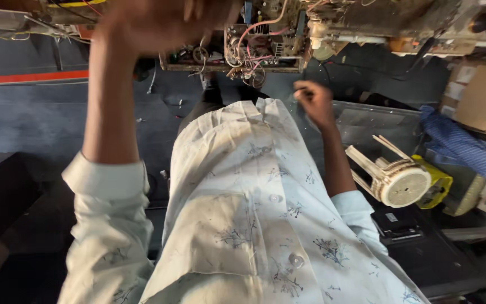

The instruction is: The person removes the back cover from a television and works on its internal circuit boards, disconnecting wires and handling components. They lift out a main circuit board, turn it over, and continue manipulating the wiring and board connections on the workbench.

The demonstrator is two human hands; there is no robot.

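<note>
Nearest is the person's pale printed shirt (254, 225), filling the frame toward 6 o'clock. Beyond it the right hand (315, 101) is loosely curled on nothing, with the circuit board (237, 48) up at about 11 o'clock from it, its long axis running side to side. The left hand (158, 19), at 12 o'clock, is blurred; I cannot tell its grip, though it sits just beside the board and is nearer. A round cream stool (397, 171) lies tipped at 3 o'clock.
</note>
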